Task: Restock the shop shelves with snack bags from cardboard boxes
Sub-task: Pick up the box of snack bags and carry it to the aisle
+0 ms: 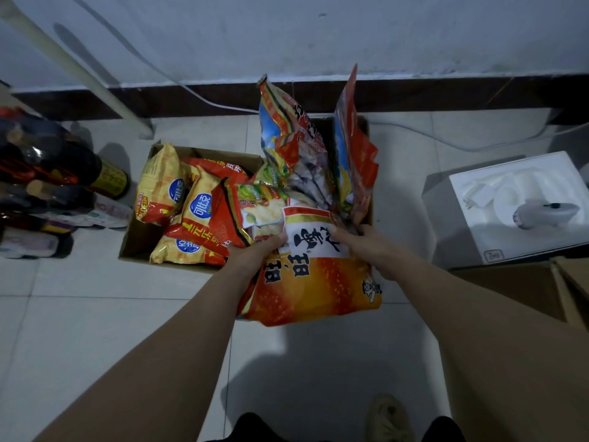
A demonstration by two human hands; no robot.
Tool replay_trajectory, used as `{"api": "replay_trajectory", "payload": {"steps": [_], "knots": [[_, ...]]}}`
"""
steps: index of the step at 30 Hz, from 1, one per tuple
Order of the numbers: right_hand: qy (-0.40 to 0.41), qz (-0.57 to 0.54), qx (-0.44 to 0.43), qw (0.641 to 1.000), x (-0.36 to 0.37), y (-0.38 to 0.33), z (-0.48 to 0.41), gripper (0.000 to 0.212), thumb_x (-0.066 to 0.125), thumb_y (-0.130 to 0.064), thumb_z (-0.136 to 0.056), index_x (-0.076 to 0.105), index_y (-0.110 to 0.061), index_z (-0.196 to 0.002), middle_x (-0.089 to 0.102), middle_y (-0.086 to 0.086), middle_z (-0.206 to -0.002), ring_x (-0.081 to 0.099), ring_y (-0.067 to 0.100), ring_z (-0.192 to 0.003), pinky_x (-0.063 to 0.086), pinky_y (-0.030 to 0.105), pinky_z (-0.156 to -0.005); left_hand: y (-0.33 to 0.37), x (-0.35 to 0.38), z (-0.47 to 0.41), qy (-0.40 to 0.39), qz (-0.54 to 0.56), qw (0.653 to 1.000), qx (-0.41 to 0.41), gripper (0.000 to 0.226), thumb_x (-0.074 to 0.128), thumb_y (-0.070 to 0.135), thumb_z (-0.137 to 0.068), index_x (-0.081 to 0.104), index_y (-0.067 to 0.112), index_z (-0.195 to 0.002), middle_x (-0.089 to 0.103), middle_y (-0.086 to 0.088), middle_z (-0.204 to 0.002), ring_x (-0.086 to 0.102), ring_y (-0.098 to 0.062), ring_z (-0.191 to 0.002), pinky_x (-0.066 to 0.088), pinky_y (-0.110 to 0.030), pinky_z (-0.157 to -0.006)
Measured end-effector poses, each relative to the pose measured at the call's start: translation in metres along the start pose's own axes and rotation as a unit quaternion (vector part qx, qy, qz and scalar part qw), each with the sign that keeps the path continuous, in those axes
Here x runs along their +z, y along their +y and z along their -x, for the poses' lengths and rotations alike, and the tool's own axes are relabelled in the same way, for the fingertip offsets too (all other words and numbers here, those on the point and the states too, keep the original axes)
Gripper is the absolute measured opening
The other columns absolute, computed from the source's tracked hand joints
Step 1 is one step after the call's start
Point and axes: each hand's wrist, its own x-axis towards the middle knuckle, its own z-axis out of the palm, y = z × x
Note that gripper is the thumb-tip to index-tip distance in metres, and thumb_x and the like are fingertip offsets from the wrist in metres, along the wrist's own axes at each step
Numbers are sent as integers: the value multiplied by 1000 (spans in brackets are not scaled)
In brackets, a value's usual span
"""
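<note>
A big orange snack bag (315,285) with a white label lies tilted over the near edge of a cardboard box (363,129). My left hand (255,253) grips its left side, thumb on top. On the bag's right side, my right hand (371,245) grips the edge. Behind them, two tall red and blue snack bags (293,138) stand upright in the same box. A second open cardboard box (137,237) on the left holds several yellow and red snack bags (191,212).
The boxes stand on a pale tiled floor by a wall with a dark skirting board. Dark bottles (57,167) lie stacked at the left. A white foam package (522,205) sits at the right, another brown box (570,288) near it. My shoe (389,416) is below.
</note>
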Motion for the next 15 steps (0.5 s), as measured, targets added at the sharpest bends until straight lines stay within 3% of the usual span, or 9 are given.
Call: {"api": "replay_trajectory", "payload": {"steps": [2, 5, 7, 10, 12, 13, 15], "knots": [[-6, 17, 19, 1000, -4, 3, -5, 118, 64, -81, -52, 34, -15, -144, 46, 5, -143, 49, 29, -125, 43, 38, -102, -1, 3, -12, -32, 6, 999, 2, 137, 92, 55, -32, 26, 19, -147, 54, -12, -136, 62, -34, -111, 49, -49, -95], [1, 13, 53, 999, -6, -1, -4, 84, 59, -60, -80, 32, -14, -145, 44, 9, -144, 45, 31, -129, 34, 29, -88, -23, 0, -55, -65, 9, 998, -18, 132, 91, 59, -27, 34, 30, -143, 62, -11, -127, 67, -34, -102, 53, -55, -86], [14, 6, 55, 998, -10, 4, -13, 75, 57, -57, -83, 36, -16, -143, 49, 10, -139, 49, 31, -125, 38, 26, -81, -27, 0, -64, -67, 20, 997, -44, 130, 91, 60, -30, 32, 34, -143, 61, -11, -127, 67, -35, -102, 52, -56, -85], [42, 7, 18, 999, -11, 22, -38, 107, 66, -82, -52, 43, -22, -138, 57, 7, -133, 59, 30, -113, 53, 36, -88, -15, 7, -37, -71, 13, 996, -52, 130, 89, 61, -38, 22, 35, -147, 59, -10, -129, 66, -35, -104, 51, -54, -87], [73, -3, 23, 997, -13, 29, -48, 126, 66, -87, -40, 37, -15, -140, 55, 10, -134, 60, 31, -112, 53, 46, -92, -13, 8, -32, -56, 12, 997, -45, 125, 84, 52, -59, 1, 28, -150, 50, -4, -129, 59, -32, -112, 49, -45, -92], [93, -5, 31, 995, -13, 26, -44, 125, 67, -82, -48, 30, -8, -142, 52, 13, -136, 57, 33, -115, 52, 47, -94, -13, 8, -33, -44, 3, 998, -40, 123, 81, 49, -65, -4, 24, -150, 45, -2, -130, 55, -30, -115, 47, -43, -93], [138, 17, 41, 989, -12, 18, -34, 106, 62, -63, -76, 14, 3, -145, 43, 20, -141, 49, 36, -124, 47, 45, -100, -13, 8, -41, -62, -9, 997, -55, 128, 86, 60, -50, 11, 32, -150, 47, -5, -141, 60, -33, -114, 47, -51, -96]]}}
